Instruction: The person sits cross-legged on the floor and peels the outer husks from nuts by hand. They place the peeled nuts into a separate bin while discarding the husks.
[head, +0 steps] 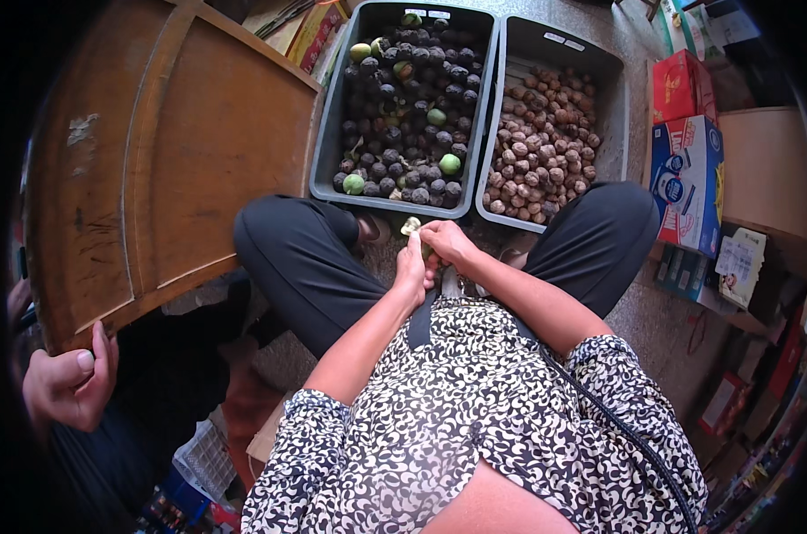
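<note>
My left hand (413, 270) and my right hand (450, 243) meet between my knees, just before the two bins. Between them they grip a small greenish walnut (426, 252), mostly hidden by the fingers. A pale piece of husk (411, 225) sticks up above my left thumb. The left grey plastic bin (395, 208) holds many blackened walnuts (390, 157) in their husks, with a few green ones, such as a green walnut (450, 164). In the right grey bin (508, 221) lie brown walnuts in the shell (530, 160).
A brown wooden panel (223, 147) stands on the left, with another person's hand (76, 380) at its near corner. Printed cartons (687, 180) are stacked at right. Behind that person's hand sits a white plastic basket (205, 460).
</note>
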### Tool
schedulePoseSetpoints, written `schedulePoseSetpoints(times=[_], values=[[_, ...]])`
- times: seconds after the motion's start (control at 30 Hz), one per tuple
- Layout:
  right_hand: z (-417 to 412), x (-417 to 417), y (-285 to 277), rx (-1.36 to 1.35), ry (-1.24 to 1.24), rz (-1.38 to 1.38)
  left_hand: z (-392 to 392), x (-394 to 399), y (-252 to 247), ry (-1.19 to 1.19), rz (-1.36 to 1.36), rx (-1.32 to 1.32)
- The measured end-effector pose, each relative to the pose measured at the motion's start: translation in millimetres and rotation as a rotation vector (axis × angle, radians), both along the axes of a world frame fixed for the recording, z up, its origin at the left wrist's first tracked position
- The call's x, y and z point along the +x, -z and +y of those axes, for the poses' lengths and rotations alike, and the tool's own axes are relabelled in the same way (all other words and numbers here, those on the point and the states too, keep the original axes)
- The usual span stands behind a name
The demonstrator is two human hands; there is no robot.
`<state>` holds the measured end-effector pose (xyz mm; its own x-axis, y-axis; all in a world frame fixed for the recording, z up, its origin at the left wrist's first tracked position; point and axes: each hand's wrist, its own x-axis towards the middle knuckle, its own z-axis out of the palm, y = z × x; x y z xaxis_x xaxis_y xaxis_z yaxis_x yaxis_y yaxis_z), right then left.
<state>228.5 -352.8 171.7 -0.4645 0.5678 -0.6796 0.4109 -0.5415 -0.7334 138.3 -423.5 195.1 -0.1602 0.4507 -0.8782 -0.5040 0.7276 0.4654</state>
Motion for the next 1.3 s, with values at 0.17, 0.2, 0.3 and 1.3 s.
schedulePoseSetpoints(times=[0.17,0.2,0.3,1.3], values=[[2.3,0.5,-12.5,-0.02,0.131,0.051,8.6,1.3,3.0,0.017,0.118,0.108],[2.3,-0.3,-10.9,-0.001,0.153,0.053,8.1,1.7,6.2,-0.019,0.117,0.133],[-1.2,-6.9,-0.2,-0.04,0.212,0.087,4.0,0.4,12.8,-0.116,0.049,0.131],[46.1,24.7,-44.8,-0.189,0.19,0.335,56.7,-28.3,-20.9,0.401,0.191,0.682]])
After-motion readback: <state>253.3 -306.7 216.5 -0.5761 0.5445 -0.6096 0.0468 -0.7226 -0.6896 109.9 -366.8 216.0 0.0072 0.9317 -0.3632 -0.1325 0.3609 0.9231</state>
